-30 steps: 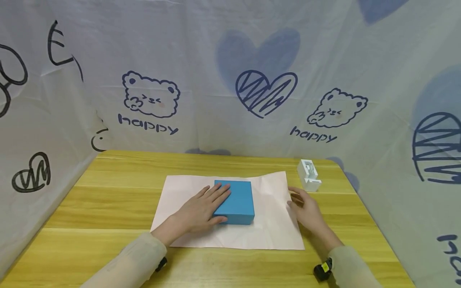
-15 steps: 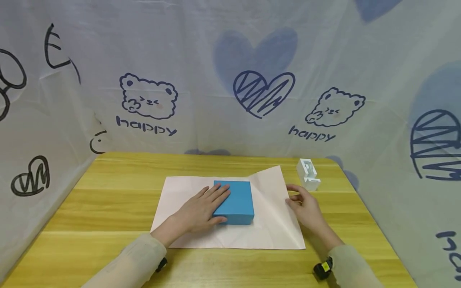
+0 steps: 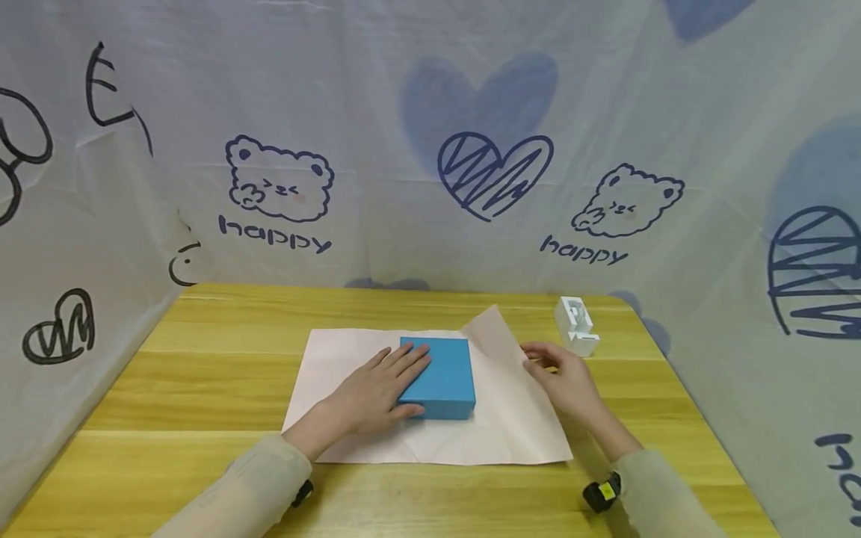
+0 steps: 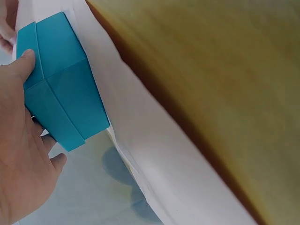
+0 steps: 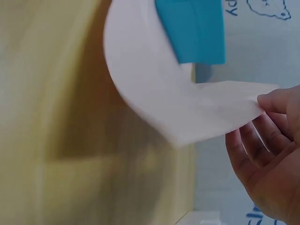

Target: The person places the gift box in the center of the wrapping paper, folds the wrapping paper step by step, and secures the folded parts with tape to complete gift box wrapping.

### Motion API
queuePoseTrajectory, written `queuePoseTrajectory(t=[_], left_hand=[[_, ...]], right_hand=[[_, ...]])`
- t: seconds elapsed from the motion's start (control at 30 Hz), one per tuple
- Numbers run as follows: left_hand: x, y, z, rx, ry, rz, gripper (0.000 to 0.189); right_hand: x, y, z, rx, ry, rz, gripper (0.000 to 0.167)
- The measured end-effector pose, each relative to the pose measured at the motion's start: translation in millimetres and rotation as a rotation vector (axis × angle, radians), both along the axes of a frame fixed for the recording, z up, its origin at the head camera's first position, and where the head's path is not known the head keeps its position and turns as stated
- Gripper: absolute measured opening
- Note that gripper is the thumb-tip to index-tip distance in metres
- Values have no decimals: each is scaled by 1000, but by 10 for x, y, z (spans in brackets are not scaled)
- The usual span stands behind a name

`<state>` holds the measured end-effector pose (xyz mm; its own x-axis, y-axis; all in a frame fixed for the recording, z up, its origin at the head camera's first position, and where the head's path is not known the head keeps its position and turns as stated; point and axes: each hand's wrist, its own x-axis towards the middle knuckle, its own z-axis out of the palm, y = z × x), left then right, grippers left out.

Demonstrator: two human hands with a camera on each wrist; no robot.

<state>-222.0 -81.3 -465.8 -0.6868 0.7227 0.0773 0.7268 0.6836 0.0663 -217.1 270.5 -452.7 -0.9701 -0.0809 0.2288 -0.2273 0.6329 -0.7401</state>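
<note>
A blue box (image 3: 439,373) sits on a sheet of pale pink paper (image 3: 350,448) on the wooden table. My left hand (image 3: 373,392) rests on the box's left part, fingers stretched over its top and thumb along the front side. In the left wrist view the thumb touches the box (image 4: 70,70) while the other fingertips are partly hidden behind it. With thumb and fingers my right hand (image 3: 565,381) pinches the paper's right edge. That side of the paper (image 5: 206,108) is lifted and bends up towards the box in the right wrist view.
A white tape dispenser (image 3: 575,327) stands at the table's back right, just beyond my right hand. Behind and beside the table (image 3: 202,373) hangs a pale cloth (image 3: 390,209) printed with bears and hearts.
My right hand has moved slightly left, lifting the paper's right edge. The paper's far right corner has risen and swung towards the box. My left hand and the box have stayed put.
</note>
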Motion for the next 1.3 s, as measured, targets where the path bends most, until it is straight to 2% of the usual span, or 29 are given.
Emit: queuePoseTrajectory(t=[0.13, 0.3, 0.43, 0.7, 0.87, 1.13, 1.3], left_hand=[[1, -2, -4, 2, 1, 3, 85], [-2, -2, -14, 3, -6, 8, 86], [-9, -2, -16, 4, -14, 8, 86], [-23, -11, -26, -5, -4, 8, 85], [-23, -16, -18, 3, 7, -1, 85], [-22, -13, -14, -2, 7, 9, 85], [-25, -8, -20, -4, -2, 13, 86]], right_hand=[[-22, -120, 141, 3, -29, 3, 26], [-60, -288, 247, -75, -101, 37, 28], [-83, -434, 263, -98, -114, 89, 28], [-70, -647, 207, -50, -133, 170, 27], [-49, -686, 171, 9, -112, 256, 24], [-52, -652, 94, 216, 20, 427, 33], [-66, -661, 64, 311, 59, 495, 33]])
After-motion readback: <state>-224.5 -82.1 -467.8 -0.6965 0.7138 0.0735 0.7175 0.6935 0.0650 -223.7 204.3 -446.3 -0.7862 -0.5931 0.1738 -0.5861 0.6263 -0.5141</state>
